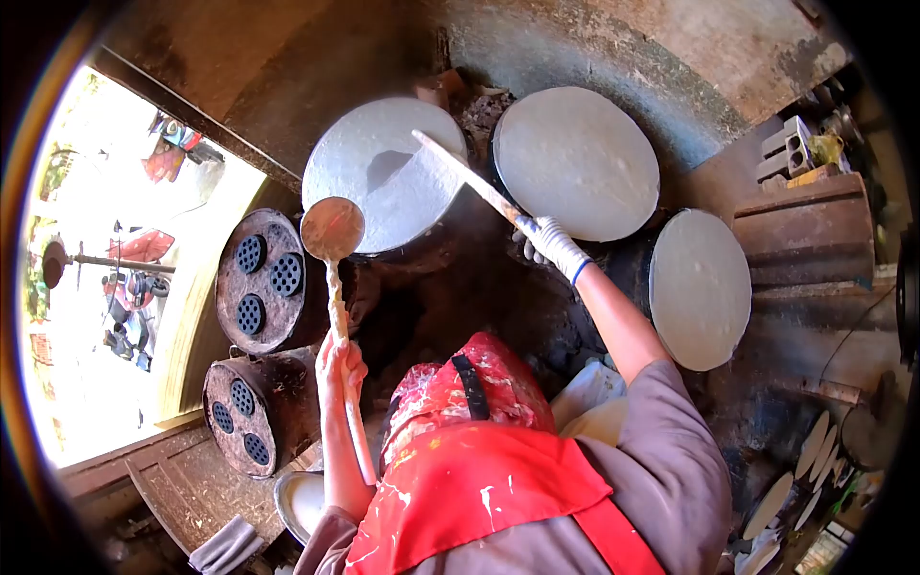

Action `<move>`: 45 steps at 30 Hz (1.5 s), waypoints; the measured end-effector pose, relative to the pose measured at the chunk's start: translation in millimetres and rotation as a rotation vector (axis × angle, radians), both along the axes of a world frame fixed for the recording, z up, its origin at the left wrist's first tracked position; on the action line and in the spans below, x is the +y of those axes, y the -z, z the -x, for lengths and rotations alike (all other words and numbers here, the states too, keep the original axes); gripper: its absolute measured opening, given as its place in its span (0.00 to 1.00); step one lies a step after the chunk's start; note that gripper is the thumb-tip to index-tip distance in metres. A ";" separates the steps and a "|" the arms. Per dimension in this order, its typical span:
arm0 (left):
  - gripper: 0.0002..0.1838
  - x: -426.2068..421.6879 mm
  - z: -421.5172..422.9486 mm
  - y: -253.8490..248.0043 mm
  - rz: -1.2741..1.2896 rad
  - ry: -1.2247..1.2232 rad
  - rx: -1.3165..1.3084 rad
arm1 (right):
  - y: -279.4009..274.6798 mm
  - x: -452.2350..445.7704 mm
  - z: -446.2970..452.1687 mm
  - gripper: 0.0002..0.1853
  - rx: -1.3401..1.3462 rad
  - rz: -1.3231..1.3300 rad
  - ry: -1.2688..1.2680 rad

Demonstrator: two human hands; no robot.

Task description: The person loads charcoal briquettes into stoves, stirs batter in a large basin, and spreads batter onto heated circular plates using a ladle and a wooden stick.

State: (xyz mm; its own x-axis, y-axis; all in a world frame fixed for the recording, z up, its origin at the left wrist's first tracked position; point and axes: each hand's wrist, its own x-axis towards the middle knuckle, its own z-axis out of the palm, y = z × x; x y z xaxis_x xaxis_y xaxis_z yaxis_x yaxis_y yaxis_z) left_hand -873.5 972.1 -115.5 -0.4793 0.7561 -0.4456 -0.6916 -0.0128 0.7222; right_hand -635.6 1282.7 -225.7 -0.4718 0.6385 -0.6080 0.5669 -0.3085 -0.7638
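My left hand (340,366), bare, is wrapped round the pale handle of a ladle (333,230), whose round bowl is held up beside the left round griddle. In a white glove, my right hand (550,241) grips a long flat wooden stick (467,176). The stick's far end lies over the left griddle (350,144), where a translucent pale sheet covers part of the surface. A second large round griddle (577,163) with a smooth whitish top stands just beyond my right hand. A third pale round top (701,289) is to the right of my right forearm.
Two drums (259,278) (228,422) holding black perforated briquettes stand at the left. A bowl (299,503) of pale liquid and a grey cloth (227,548) are at the lower left. Round discs (770,505) lean at the lower right. A wall (575,38) rises behind the griddles.
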 end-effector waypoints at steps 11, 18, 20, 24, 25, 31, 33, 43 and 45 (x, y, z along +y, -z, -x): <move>0.26 3.0 -3.3 14.0 0.002 0.025 -0.063 | -23.7 -51.7 -3.5 0.26 0.030 0.037 -0.095; 0.26 2.8 8.8 12.1 0.014 0.047 -0.077 | 13.5 -36.1 -3.2 0.28 -0.014 0.090 0.056; 0.25 -0.1 16.3 11.7 -0.003 0.052 -0.089 | 7.4 -15.7 19.8 0.28 0.003 0.076 0.077; 0.25 -9.1 30.8 12.0 -0.024 0.080 -0.083 | 3.7 30.6 89.7 0.30 -0.162 -0.116 0.067; 0.25 -12.1 33.8 11.5 -0.002 0.092 -0.065 | -4.3 38.0 106.8 0.31 -0.291 -0.216 0.025; 0.26 -35.0 47.5 9.0 -0.014 0.092 -0.054 | -55.0 -14.4 106.1 0.20 -0.051 -0.947 0.005; 0.25 -39.0 51.9 12.9 -0.015 0.064 -0.082 | -47.4 -28.0 90.0 0.21 -0.157 -0.952 0.104; 0.24 -19.6 55.1 4.2 -0.058 0.075 -0.117 | 2.0 -66.6 96.8 0.20 0.034 -1.010 0.217; 0.24 -20.3 53.0 4.8 -0.060 0.080 -0.120 | 5.1 -79.8 82.7 0.21 -0.306 -0.704 0.092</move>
